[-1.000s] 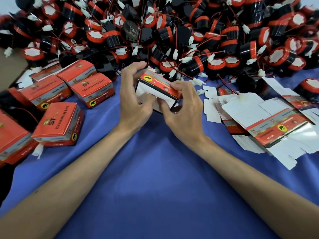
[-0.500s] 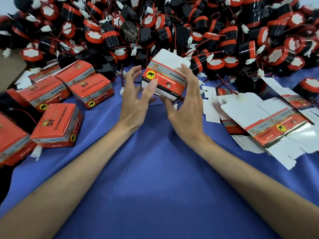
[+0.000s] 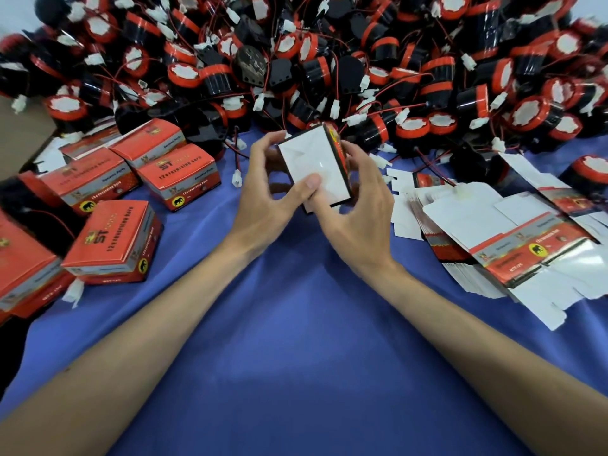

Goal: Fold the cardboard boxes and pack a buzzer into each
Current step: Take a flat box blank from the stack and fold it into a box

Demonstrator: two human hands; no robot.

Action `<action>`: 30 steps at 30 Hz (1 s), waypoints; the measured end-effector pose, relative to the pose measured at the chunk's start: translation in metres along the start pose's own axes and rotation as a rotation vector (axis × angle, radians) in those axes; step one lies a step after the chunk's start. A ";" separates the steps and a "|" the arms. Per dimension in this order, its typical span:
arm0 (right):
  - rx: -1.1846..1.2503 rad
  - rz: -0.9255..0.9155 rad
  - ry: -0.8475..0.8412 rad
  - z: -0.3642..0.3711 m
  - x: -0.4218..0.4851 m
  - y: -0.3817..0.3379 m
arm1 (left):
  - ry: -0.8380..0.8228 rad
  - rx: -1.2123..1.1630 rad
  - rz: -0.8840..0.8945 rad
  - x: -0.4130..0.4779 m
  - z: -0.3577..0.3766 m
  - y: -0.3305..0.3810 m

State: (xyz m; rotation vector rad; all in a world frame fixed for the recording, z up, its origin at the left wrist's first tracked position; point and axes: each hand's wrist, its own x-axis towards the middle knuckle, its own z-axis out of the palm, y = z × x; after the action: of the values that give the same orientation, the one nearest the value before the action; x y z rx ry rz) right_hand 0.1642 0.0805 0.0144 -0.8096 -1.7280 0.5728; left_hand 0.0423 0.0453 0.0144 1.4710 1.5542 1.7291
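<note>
Above the blue tablecloth (image 3: 296,340), both hands hold a small cardboard box (image 3: 312,162) with its white flap side turned toward me and a red printed side on its right. My left hand (image 3: 266,199) grips it from the left, thumb pressed on the white face. My right hand (image 3: 358,212) curls round its right and lower edges. A big heap of black and red buzzers (image 3: 329,67) with red wires and white plugs fills the far side. Whether a buzzer is inside the held box is hidden.
Several closed red boxes (image 3: 115,238) stand at the left. A stack of flat, unfolded box blanks (image 3: 513,245) lies at the right, with loose white flaps around it. One loose buzzer (image 3: 589,172) sits at the far right edge.
The box has been turned in my hands: its printed red front faced me before, now the white flap side does. Both hands have closed in around it.
</note>
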 end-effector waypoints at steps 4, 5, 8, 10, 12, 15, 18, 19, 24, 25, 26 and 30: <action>0.159 0.088 -0.006 -0.001 0.003 0.004 | -0.127 -0.094 -0.087 0.001 0.004 -0.001; 0.181 0.099 -0.011 -0.001 0.003 0.006 | -0.142 -0.089 -0.080 0.001 0.004 -0.001; 0.207 0.115 -0.014 -0.002 0.004 0.007 | -0.176 -0.050 -0.017 0.002 0.003 -0.004; 0.200 0.110 -0.029 -0.002 0.004 0.006 | -0.190 -0.028 0.013 0.002 0.002 -0.006; 0.211 0.104 -0.059 -0.002 0.004 0.006 | -0.181 -0.011 0.020 0.002 0.002 -0.005; 0.211 0.089 -0.090 -0.002 0.005 0.011 | -0.184 0.023 0.058 0.001 0.002 -0.004; 0.151 0.067 -0.098 -0.001 0.004 0.015 | -0.183 0.090 0.100 0.002 0.002 -0.002; 0.135 0.060 -0.097 -0.001 0.004 0.015 | -0.171 0.131 0.120 0.002 0.002 -0.003; 0.088 0.043 -0.108 0.001 0.004 0.014 | -0.006 0.481 0.239 -0.002 0.003 -0.010; 0.092 0.046 -0.113 0.001 0.004 0.013 | 0.031 0.520 0.241 -0.003 0.003 -0.009; 0.098 0.050 -0.118 0.001 0.004 0.013 | 0.057 0.542 0.241 -0.004 0.004 -0.008; 0.138 0.084 -0.127 -0.001 0.004 0.010 | 0.095 0.543 0.257 -0.005 0.002 -0.002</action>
State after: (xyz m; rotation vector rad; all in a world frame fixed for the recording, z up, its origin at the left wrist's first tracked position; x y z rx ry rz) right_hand 0.1669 0.0899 0.0099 -0.7638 -1.7540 0.8065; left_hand 0.0457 0.0430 0.0101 1.9380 2.0787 1.5976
